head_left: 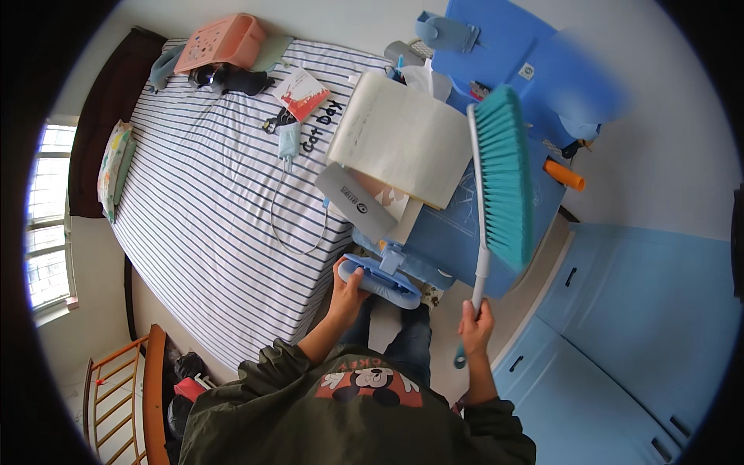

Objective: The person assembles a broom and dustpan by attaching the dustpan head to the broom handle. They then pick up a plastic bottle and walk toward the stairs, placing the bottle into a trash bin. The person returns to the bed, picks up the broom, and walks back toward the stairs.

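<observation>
A long-handled brush (508,182) with thick teal bristles stands raised in my right hand (476,325), whose fingers wrap its pale grey handle. Its head overlaps the blue desk (453,225) from this viewpoint. My left hand (348,288) grips the left end of a blue oval chair backrest (380,283), thumb over the rim. A bracket joins the backrest to the chair, and part of the blue seat (422,267) shows beyond it. On the desk, a large open pad of cream paper (407,139) lies beside a grey case (356,203).
To the left spreads a bed (225,178) with a striped sheet, holding a pink basket (225,43), a red-and-white booklet (301,94) and a pale pouch (288,141) with a looped cord. Blue cabinets (612,310) stand right. An orange cylinder (564,175) sits at the desk's right edge.
</observation>
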Tool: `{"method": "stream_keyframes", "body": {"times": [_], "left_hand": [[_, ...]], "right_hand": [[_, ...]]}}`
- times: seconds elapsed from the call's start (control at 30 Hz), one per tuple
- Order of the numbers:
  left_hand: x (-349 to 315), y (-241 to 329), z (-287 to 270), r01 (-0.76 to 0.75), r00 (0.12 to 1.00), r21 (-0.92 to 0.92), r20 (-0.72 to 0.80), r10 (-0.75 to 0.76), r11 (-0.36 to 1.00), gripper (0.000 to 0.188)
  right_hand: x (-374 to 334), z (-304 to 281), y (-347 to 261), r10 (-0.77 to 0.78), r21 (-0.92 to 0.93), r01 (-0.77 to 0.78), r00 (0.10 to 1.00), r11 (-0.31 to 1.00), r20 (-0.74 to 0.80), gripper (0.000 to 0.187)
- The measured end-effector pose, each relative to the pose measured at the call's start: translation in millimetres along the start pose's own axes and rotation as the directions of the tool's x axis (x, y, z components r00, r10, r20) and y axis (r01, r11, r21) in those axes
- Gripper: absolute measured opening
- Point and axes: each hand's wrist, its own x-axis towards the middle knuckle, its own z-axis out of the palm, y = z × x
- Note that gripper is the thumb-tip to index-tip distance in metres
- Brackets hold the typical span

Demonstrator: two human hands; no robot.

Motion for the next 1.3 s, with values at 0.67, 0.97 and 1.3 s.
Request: {"method": "stream_keyframes", "body": {"times": [0.67,0.97,1.3], "left_hand": [[2.6,1.5,-2.7,0.035,0.999,0.012,0.015,-0.036,0.999,0.051],[2.5,1.1,0.8,0.022,1.000,-0.016,0.017,-0.021,1.000,0.048],[9.0,-2.3,-11.5,0.020,0.998,-0.061,0.064,-0.016,0.998,0.050]], "right_hand": [[200.4,6.3,-83.8,-0.598,-0.829,0.448,0.781,0.333,0.182,0.034],[140.6,0.5,-85.5,-0.798,-0.808,0.478,0.602,0.344,0.016,0.036],[-21.8,83.5,37.8,0.399,0.551,-0.607,0.793,0.572,0.459,0.027]]}}
